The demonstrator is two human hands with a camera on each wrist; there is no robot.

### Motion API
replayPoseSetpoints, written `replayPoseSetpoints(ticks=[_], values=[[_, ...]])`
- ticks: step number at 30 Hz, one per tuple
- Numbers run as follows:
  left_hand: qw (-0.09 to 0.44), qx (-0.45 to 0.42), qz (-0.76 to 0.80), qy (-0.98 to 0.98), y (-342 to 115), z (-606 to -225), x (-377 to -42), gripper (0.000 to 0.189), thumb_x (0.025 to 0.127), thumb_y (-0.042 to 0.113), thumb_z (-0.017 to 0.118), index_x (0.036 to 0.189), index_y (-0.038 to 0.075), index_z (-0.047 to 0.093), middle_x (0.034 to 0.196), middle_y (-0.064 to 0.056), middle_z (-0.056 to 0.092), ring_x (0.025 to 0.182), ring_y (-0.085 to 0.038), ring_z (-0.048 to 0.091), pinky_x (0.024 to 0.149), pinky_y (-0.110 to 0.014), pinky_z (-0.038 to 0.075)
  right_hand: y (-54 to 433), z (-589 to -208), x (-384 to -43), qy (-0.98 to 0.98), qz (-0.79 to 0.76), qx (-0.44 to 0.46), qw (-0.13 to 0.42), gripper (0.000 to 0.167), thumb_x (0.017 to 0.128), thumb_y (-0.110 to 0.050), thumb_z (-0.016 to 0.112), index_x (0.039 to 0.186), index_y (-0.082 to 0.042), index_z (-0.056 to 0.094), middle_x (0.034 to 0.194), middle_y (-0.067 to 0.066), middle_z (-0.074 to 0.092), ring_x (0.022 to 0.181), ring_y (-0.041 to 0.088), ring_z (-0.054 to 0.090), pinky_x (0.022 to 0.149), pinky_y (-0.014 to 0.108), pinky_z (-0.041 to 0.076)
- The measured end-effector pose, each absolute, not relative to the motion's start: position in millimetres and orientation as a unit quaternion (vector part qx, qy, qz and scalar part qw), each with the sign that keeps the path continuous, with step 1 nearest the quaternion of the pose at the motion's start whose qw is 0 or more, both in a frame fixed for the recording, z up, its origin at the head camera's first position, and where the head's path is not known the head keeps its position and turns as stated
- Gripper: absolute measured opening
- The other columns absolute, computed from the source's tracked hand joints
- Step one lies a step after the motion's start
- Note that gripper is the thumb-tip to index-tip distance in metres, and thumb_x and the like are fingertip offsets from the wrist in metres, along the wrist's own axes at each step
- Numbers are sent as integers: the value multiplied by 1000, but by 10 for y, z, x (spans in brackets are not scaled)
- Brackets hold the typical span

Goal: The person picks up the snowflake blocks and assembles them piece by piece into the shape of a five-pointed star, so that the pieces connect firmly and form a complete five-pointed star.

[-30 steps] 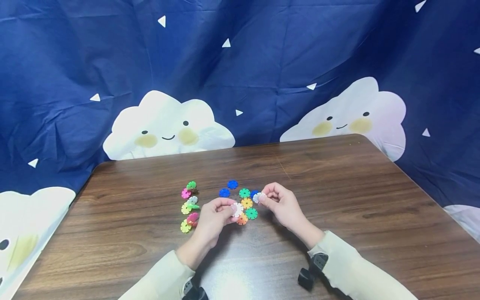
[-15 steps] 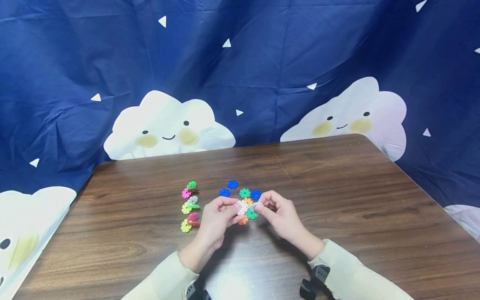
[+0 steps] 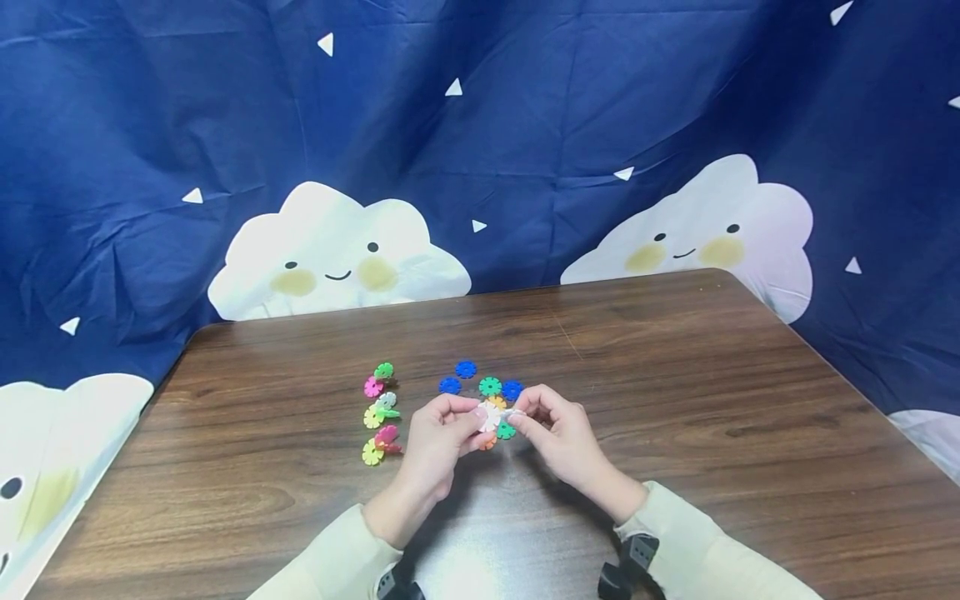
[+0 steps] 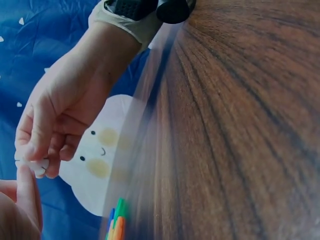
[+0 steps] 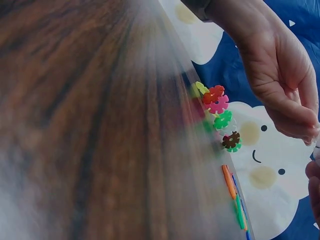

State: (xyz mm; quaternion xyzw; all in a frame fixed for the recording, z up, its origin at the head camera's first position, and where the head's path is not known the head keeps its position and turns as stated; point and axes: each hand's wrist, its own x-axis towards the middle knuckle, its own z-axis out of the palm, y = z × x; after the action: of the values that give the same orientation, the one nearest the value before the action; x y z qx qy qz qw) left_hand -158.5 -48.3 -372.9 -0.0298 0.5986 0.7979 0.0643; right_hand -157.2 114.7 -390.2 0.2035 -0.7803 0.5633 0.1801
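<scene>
Left hand [image 3: 438, 435] pinches the white disc [image 3: 491, 417]; right hand [image 3: 561, 431], just right of it, pinches a pale disc [image 3: 511, 413] tilted, apparently so the two meet rim to rim.

The dark brown, wood-grained tabletop [image 3: 712, 433] fills the lower half of the frame, a bright glare at bottom centre. Left of centre, three groups of notched discs form a column: an upper cluster [image 3: 373, 387] in green, pink and brown, a middle cluster [image 3: 372, 417] in whitish, yellow and green, a lower cluster [image 3: 372, 453] in pink, red and yellow. Near the centre lie three blue discs [image 3: 466, 369], two green discs [image 3: 490, 386] and two partly hidden orange discs [image 3: 497, 402].
</scene>
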Motion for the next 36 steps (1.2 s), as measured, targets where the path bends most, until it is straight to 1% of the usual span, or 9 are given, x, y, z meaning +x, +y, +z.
replayPoseSetpoints(ticks=[7, 9, 13, 18, 24, 26, 29, 33, 36], values=[[60, -30, 809, 584, -473, -3730, -1554, 8, 83, -10, 58, 87, -4, 56, 72, -4, 64, 60, -11, 64, 62, -27, 58, 1134, -3929, -1577, -793, 490, 246, 266, 15, 75, 0, 73, 79, -9, 62, 69, -2, 64, 63, 3, 56, 56, 19, 50], [61, -34, 812, 579, -473, -3719, -1540, 9, 83, -10, 59, 83, -1, 57, 73, -4, 63, 62, -10, 64, 62, -27, 58, 1135, -3937, -1580, -789, 478, 262, 284, 16, 74, 1, 73, 79, -9, 62, 69, -2, 65, 63, 4, 57, 57, 17, 50], [65, -43, 822, 564, -464, -3693, -1511, 14, 83, -9, 60, 76, 3, 57, 75, -5, 62, 64, -10, 64, 63, -26, 58, 1134, -3942, -1586, -783, 462, 282, 305, 18, 71, 3, 75, 78, -9, 63, 69, -1, 66, 62, 6, 59, 58, 14, 49], [60, -48, 826, 558, -450, -3683, -1500, 14, 83, -9, 59, 76, 3, 56, 76, -5, 61, 64, -9, 64, 63, -26, 58, 1123, -3946, -1603, -786, 456, 278, 311, 19, 69, 2, 76, 79, -7, 62, 70, 0, 66, 63, 6, 60, 57, 14, 50], [64, -52, 818, 569, -450, -3689, -1518, 10, 83, -9, 58, 83, 0, 55, 74, -4, 61, 64, -9, 63, 64, -25, 58, 1130, -3942, -1632, -795, 462, 278, 280, 19, 73, 3, 73, 83, -6, 60, 72, 1, 65, 66, 6, 59, 58, 26, 53], [66, -50, 817, 570, -455, -3679, -1517, 8, 84, -8, 57, 85, -1, 54, 74, -5, 61, 64, -10, 63, 64, -25, 58, 1146, -3935, -1642, -796, 468, 280, 263, 19, 74, 2, 72, 86, -6, 59, 74, 1, 65, 67, 6, 59, 58, 27, 54], [67, -51, 820, 567, -468, -3659, -1512, 7, 85, -7, 57, 87, -2, 54, 76, -5, 61, 65, -11, 64, 64, -25, 57, 1185, -3929, -1652, -804, 478, 275, 222, 21, 75, -1, 73, 90, -7, 59, 75, 0, 64, 67, 6, 58, 59, 25, 54], [61, -59, 824, 560, -505, -3634, -1498, 9, 85, -9, 55, 88, -1, 53, 78, -6, 61, 67, -11, 63, 66, -25, 57, 1230, -3942, -1674, -834, 467, 255, 148, 19, 76, -8, 74, 89, -8, 60, 76, -3, 63, 67, 3, 56, 59, 21, 51], [55, -63, 824, 560, -534, -3628, -1488, 10, 85, -9, 55, 89, -1, 53, 78, -5, 60, 69, -10, 62, 67, -25, 57, 1241, -3968, -1712, -858, 443, 240, 102, 17, 77, -13, 74, 88, -7, 62, 76, -3, 63, 68, 4, 56, 58, 20, 50]])
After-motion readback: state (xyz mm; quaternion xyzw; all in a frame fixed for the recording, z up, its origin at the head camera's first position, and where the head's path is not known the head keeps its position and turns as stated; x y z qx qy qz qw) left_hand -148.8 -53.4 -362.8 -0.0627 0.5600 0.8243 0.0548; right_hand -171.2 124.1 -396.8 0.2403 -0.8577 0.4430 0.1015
